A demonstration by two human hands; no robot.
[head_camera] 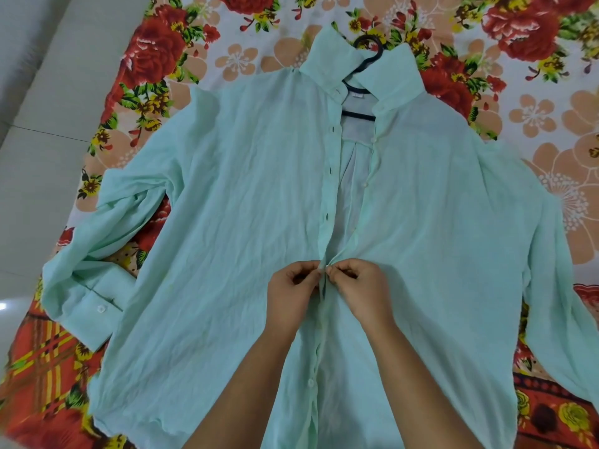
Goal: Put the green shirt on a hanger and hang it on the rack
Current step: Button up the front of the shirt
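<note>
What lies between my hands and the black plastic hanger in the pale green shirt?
Head view: only the open front of the pale green shirt, unfastened white buttons facing empty buttonholes.

Reaching forward with both bare forearms from the lower edge, angled toward each other. Holding left hand (291, 288) and right hand (361, 286) side by side, backs up, fingers curled under, fingertips almost touching. Pinching the front edges of the green shirt (227, 189) between thumb and fingers, one edge per hand

Floral bedsheet (534, 118) — green shirt (227, 222) atop
</note>
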